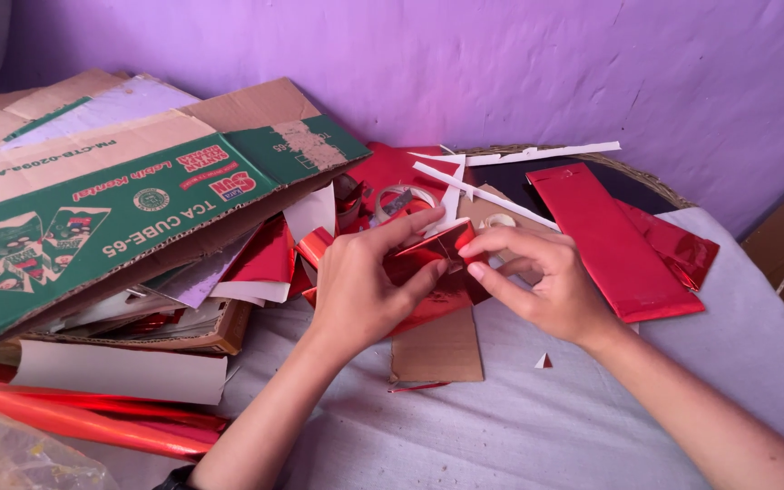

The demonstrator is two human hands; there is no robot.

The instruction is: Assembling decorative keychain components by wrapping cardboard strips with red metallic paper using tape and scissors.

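Both my hands meet over a small shape wrapped in shiny red foil paper (437, 272). My left hand (360, 286) grips it from the left, thumb pressed on its front face. My right hand (537, 277) pinches its upper right corner with fingers and thumb. A brown cardboard piece (437, 349) lies flat on the white cloth (519, 417) just under the red shape. A roll of clear tape (398, 200) sits just behind my left hand.
A flattened green and brown carton (111, 195) leans over stacked papers at the left. Long red foil strips (605, 240) and white paper strips (537, 154) lie at the back right on a woven tray (660, 186). Red foil rolls (83, 422) lie at the lower left.
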